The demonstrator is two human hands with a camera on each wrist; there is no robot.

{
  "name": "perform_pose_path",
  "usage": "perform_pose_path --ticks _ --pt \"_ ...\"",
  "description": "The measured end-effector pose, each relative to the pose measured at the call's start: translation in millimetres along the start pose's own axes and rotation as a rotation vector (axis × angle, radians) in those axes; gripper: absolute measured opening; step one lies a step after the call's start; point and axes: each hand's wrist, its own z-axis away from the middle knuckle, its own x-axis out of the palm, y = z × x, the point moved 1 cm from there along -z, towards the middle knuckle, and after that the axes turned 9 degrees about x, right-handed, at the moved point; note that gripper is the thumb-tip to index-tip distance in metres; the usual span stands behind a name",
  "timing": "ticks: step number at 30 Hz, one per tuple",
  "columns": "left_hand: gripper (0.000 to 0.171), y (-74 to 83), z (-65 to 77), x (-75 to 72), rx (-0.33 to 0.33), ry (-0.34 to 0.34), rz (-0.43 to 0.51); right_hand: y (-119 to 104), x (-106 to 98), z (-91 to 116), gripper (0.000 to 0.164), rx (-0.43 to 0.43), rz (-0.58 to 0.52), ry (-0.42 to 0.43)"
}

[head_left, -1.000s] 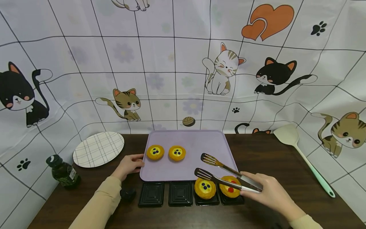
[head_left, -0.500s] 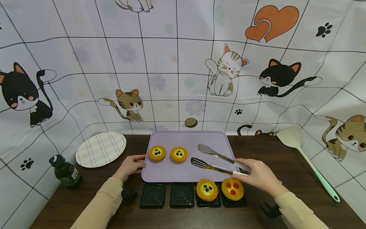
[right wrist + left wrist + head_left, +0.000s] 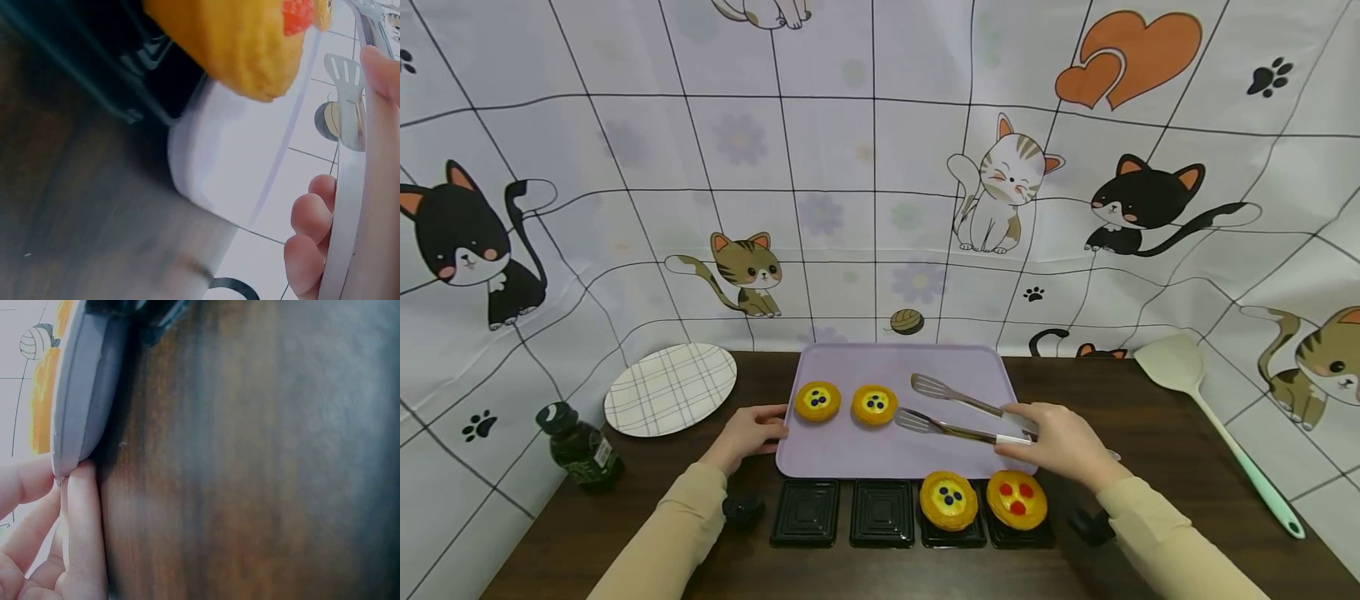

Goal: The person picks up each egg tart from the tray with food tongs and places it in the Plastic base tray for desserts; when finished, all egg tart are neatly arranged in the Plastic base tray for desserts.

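My left hand pinches the left edge of a lilac tray; the left wrist view shows its fingers at the rim. My right hand grips metal tongs over the tray's right half. Their slotted tips are spread apart, nothing between them, close to the right side of an egg tart with blue dots. Another blue-dotted tart lies left of it on the tray. In front, one more blue-dotted tart and a red-dotted tart sit on small black square holders.
Two bare black holders, one at the left and one beside it, line the tray's near side. A checked plate and a dark green bottle stand left. A pale green spatula leans at right.
My right hand has carried the spread tongs left and away from me, from above the red-dotted tart to near the second tart on the tray. My left hand stays at the tray's edge.
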Motion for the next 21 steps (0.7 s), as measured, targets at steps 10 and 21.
perform_pose_path --ticks 10,21 --pt "0.051 -1.2 0.5 0.9 0.015 -0.002 0.007 -11.6 7.4 -16.4 0.065 -0.023 0.011 -0.047" --pt "0.051 -1.5 1.2 -0.5 0.016 -0.001 0.009 -26.7 15.3 -28.6 0.061 -0.063 0.044 -0.064"
